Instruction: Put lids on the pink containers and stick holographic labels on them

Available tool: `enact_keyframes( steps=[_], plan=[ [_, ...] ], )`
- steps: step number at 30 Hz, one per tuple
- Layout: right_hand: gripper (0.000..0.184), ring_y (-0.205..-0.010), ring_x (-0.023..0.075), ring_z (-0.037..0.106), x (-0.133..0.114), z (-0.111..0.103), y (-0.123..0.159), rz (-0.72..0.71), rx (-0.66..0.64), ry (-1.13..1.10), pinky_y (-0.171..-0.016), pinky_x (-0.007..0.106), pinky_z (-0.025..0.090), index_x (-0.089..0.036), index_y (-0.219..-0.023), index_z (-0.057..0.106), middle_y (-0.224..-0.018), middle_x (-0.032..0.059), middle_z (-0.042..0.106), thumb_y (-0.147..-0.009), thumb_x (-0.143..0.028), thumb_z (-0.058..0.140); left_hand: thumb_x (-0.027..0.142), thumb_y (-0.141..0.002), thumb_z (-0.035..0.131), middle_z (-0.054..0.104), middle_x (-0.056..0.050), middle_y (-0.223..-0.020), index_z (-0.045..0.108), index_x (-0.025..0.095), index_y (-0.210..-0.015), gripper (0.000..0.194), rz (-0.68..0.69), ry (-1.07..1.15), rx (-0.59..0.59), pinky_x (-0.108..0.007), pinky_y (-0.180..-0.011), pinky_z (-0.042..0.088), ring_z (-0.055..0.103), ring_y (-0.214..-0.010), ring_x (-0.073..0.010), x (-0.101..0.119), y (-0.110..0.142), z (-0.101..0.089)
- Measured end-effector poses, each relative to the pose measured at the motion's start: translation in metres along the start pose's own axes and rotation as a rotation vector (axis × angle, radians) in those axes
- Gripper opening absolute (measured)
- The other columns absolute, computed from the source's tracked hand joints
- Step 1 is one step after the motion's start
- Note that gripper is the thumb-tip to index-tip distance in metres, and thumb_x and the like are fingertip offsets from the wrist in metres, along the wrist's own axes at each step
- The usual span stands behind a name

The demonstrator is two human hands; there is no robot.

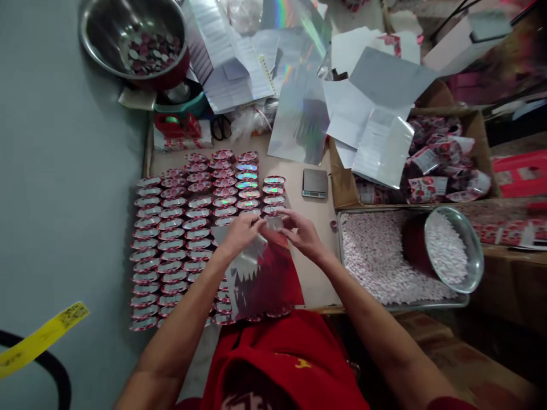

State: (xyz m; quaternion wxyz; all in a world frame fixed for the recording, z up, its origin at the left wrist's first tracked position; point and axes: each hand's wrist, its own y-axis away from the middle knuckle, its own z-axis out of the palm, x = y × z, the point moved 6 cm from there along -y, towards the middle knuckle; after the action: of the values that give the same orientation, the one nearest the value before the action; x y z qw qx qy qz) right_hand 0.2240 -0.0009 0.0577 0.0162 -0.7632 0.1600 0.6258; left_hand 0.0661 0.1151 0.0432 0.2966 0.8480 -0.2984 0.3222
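Note:
My left hand (244,232) and my right hand (302,232) meet over the front of the table. Pinched between their fingertips is a small translucent piece (273,222); its exact kind is too blurred to tell. Below them lies a shiny mirror-like sheet (267,279), which reflects red and has a jagged pattern across it. The sheet overlaps part of the rows of small red-and-silver pouches (171,245), packed upright with their oval ends facing up. A shorter column of pouches (274,191) stands just beyond my fingers.
To the right are a tray of small pale pieces (371,256), a tipped metal bowl (476,250) and a carton (342,188) of filled packets. A small scale (314,183) sits mid-table. Holographic sheets (299,114), scissors (221,127), a tape dispenser (177,125) and a steel bowl (96,34) lie behind.

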Motion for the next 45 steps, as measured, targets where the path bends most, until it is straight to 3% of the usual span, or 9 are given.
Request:
enact_keyframes(
  steps=[4,11,17,23,30,35,38,40,45],
  plan=[
    [0.024,-0.078,0.0178,0.067,-0.007,-0.011,-0.001,0.01,-0.068,0.167,-0.079,0.031,0.051,-0.022,-0.104,0.082,-0.091,0.005,0.079,-0.082,-0.025,0.075,0.038,-0.098,0.063,0.069,-0.003,-0.079,0.073,0.019,-0.076,0.031,0.107,-0.005,-0.099,-0.027,-0.071,0.04,0.059,-0.076,-0.0169,0.015,0.004,0.001],
    [0.021,-0.07,0.0176,0.068,0.013,-0.016,0.03,0.384,-0.121,-0.201,-0.071,0.029,0.053,-0.019,-0.084,0.084,-0.076,0.0022,0.078,-0.07,-0.034,0.085,0.042,-0.099,0.067,0.073,-0.001,-0.077,0.077,0.02,-0.081,0.03,0.196,0.04,-0.224,-0.032,-0.085,0.045,0.063,-0.074,-0.0166,0.026,0.022,0.017],
    [0.052,-0.057,0.0114,0.059,0.037,-0.014,0.044,0.588,-0.089,-0.463,-0.059,0.024,0.047,-0.016,-0.098,0.082,-0.065,-0.0009,0.072,-0.054,-0.04,0.096,0.037,-0.096,0.075,0.08,-0.004,-0.099,0.078,0.026,-0.116,0.023,0.327,-0.079,0.032,-0.047,-0.113,0.036,0.07,-0.094,-0.0215,0.034,0.043,0.033],
    [0.042,-0.063,0.0132,0.062,0.036,-0.012,0.054,0.548,-0.074,-0.372,-0.066,0.028,0.052,-0.016,-0.09,0.084,-0.073,0.0012,0.076,-0.057,-0.04,0.094,0.039,-0.096,0.072,0.075,-0.006,-0.09,0.082,0.027,-0.108,0.02,0.304,-0.202,0.099,-0.041,-0.093,0.045,0.064,-0.093,-0.0242,0.038,0.057,0.048],
    [0.015,-0.069,0.0159,0.065,0.023,-0.022,0.063,0.353,-0.123,0.024,-0.068,0.027,0.047,-0.02,-0.078,0.082,-0.072,0.0013,0.076,-0.075,-0.035,0.082,0.033,-0.092,0.079,0.077,-0.001,-0.091,0.084,0.035,-0.093,0.006,0.272,-0.184,0.024,-0.05,-0.114,0.034,0.066,-0.09,-0.0198,0.039,0.059,0.051],
    [0.007,-0.081,0.0188,0.067,0.013,-0.026,0.06,0.206,-0.145,0.324,-0.085,0.033,0.048,-0.021,-0.085,0.079,-0.082,0.0025,0.078,-0.087,-0.028,0.076,0.031,-0.096,0.073,0.078,-0.004,-0.093,0.083,0.03,-0.1,0.011,0.299,-0.296,-0.036,-0.046,-0.104,0.041,0.069,-0.093,-0.0222,0.038,0.054,0.059],
    [0.007,-0.098,0.023,0.067,0.002,-0.015,0.054,0.036,-0.207,0.64,-0.117,0.051,0.03,-0.027,-0.095,0.08,-0.09,0.0023,0.079,-0.092,-0.025,0.073,0.024,-0.099,0.066,0.078,-0.007,-0.092,0.082,0.026,-0.094,0.018,0.271,-0.329,-0.106,-0.044,-0.095,0.045,0.07,-0.094,-0.0244,0.035,0.048,0.068],
    [0.014,-0.099,0.0229,0.066,-0.001,-0.008,0.05,-0.019,-0.238,0.774,-0.125,0.057,0.013,-0.029,-0.098,0.08,-0.091,0.0017,0.079,-0.096,-0.023,0.068,0.023,-0.099,0.064,0.079,-0.006,-0.094,0.082,0.027,-0.095,0.019,0.247,-0.323,-0.118,-0.047,-0.1,0.043,0.07,-0.096,-0.0252,0.031,0.045,0.07],
    [0.018,-0.099,0.0237,0.066,0.014,-0.005,0.04,0.08,-0.271,0.813,-0.123,0.061,0.014,-0.028,-0.099,0.08,-0.092,0.0034,0.078,-0.1,-0.024,0.062,0.021,-0.096,0.067,0.078,-0.008,-0.098,0.079,0.025,-0.095,0.012,0.257,-0.354,-0.082,-0.053,-0.109,0.038,0.069,-0.097,-0.0279,0.014,0.044,0.058]
  ],
)
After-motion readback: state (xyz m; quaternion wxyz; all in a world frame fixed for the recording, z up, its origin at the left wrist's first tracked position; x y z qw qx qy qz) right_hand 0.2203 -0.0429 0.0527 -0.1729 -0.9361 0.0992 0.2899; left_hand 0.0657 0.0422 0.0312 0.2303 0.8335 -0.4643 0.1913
